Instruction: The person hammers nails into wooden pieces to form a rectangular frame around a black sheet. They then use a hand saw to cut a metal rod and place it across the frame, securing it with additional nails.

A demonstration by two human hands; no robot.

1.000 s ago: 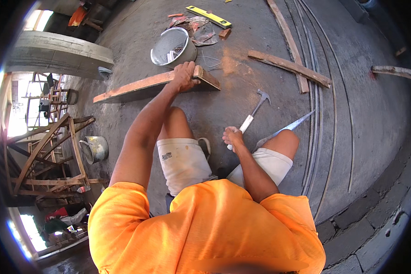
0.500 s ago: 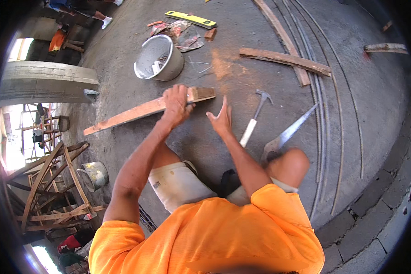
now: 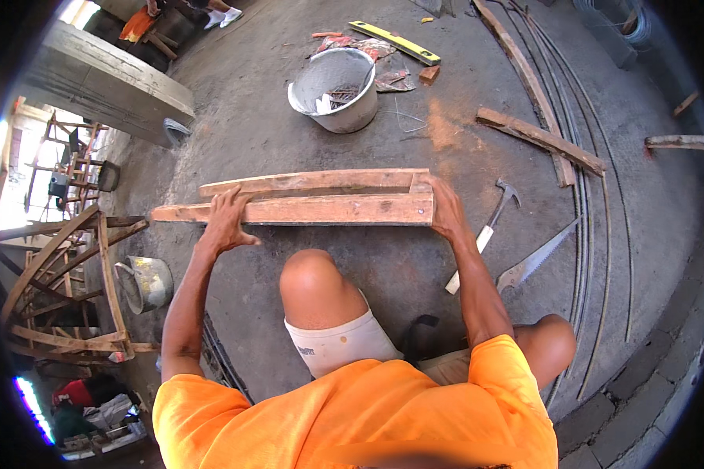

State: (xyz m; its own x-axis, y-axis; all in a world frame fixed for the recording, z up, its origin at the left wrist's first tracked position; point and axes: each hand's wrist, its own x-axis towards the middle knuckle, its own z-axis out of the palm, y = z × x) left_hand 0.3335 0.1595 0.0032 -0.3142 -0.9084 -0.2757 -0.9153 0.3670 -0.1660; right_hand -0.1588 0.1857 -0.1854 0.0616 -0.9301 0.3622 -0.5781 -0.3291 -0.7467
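In front of the knees, the frame (image 3: 328, 210) lies crosswise, both of its long boards in sight with a gap between them and a short block joining them at the right end. Half a second ago it sat at a slant, showing mainly one long edge.

The left hand (image 3: 227, 219) has shifted from near the right end to farther left along the near board. Its fingers lie over the board while the thumb stands out past the lower edge; I cannot tell how firmly it grips. The right hand (image 3: 444, 205), spread and empty half a second ago, is now bent around the right end, gripping it.

A second ago that hand held the hammer (image 3: 484, 235), which now lies on the floor (image 3: 250, 305), the right forearm passing over its handle. The saw (image 3: 538, 255) lies just beside it, to the right. Beyond the frame, the bucket (image 3: 350, 119) stands upright, the yellow level (image 3: 396, 43) behind it. At upper left, a person's white shoes (image 3: 225, 17) are in view, as they were not a second ago.
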